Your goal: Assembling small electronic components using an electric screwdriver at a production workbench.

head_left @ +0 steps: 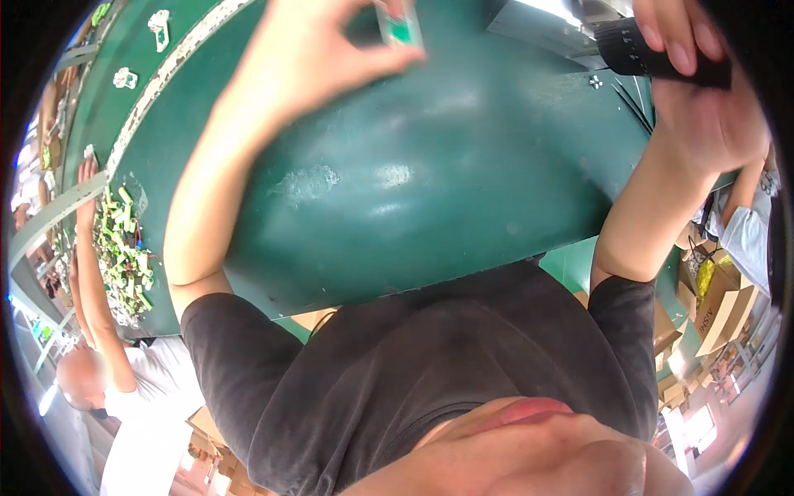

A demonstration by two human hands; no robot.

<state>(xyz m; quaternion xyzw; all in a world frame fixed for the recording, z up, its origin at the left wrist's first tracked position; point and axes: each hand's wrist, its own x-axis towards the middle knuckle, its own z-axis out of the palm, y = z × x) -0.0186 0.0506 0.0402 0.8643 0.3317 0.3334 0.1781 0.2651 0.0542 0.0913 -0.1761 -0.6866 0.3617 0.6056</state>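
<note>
My left hand (331,50) is at the top of the view, its thumb and fingers pinching a small flat piece with a pale rim and a green middle (400,31). The top edge cuts off part of its fingers. At the upper right, my right hand (703,91) is wrapped round a black cylindrical tool (637,48) with small white marks around its end. The rest of this tool is hidden by the fingers, so its exact kind does not show. Below both hands spreads the green tabletop (447,182).
A shiny metal tray-like thing (542,33) stands beside the black tool. Dark thin tweezers-like sticks (633,107) and a small white part (595,82) lie nearby. White parts (159,30) sit beyond a pale rail (169,70). Green cylinders (124,240) are heaped by a co-worker (157,380). Cardboard boxes (715,310) stand right.
</note>
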